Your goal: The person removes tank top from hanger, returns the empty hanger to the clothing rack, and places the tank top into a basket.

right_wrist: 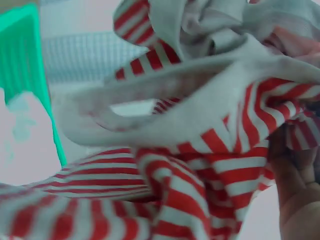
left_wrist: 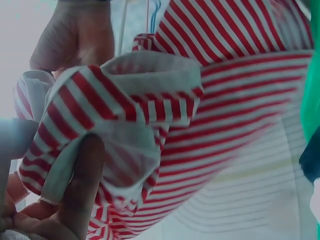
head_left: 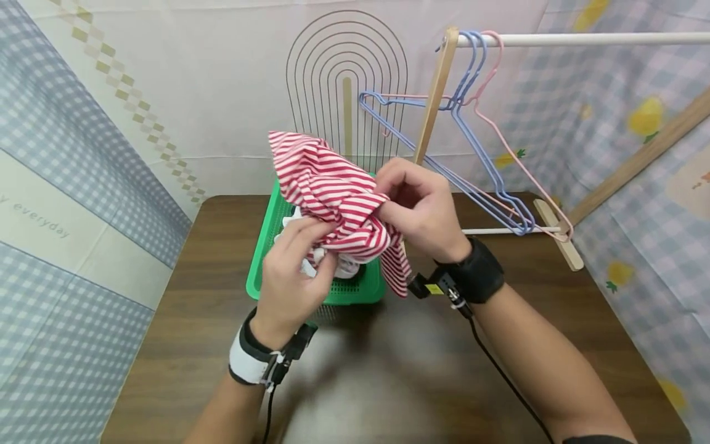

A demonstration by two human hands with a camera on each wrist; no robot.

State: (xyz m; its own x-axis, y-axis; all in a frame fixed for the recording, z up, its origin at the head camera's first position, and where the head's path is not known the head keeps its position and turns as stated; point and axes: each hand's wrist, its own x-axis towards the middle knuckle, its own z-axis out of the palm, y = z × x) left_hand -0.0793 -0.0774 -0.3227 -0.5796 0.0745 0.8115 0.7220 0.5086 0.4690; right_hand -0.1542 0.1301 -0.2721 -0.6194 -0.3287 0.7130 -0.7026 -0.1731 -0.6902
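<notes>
A crumpled garment [head_left: 327,179] with red and white stripes is held up between both hands over a green basket [head_left: 256,271]. On its near left side, the left hand [head_left: 294,271] pinches the cloth between thumb and fingers. The right hand [head_left: 424,206] grips it at the right, where a striped end hangs down below. In the right wrist view, a pale trimmed opening [right_wrist: 195,115] of the garment gapes loosely. The left wrist view shows folded cloth [left_wrist: 75,110] around the left fingers. White cloth [head_left: 347,266] lies in the basket, partly hidden by the garment.
Blue hangers [head_left: 488,163] and a pink hanger [head_left: 518,160] hang from a white rail [head_left: 582,40] on a wooden-framed rack [head_left: 438,92] at the right. Everything stands on a brown table [head_left: 205,277] against patterned curtains. Black cables [head_left: 501,373] trail from the wrists.
</notes>
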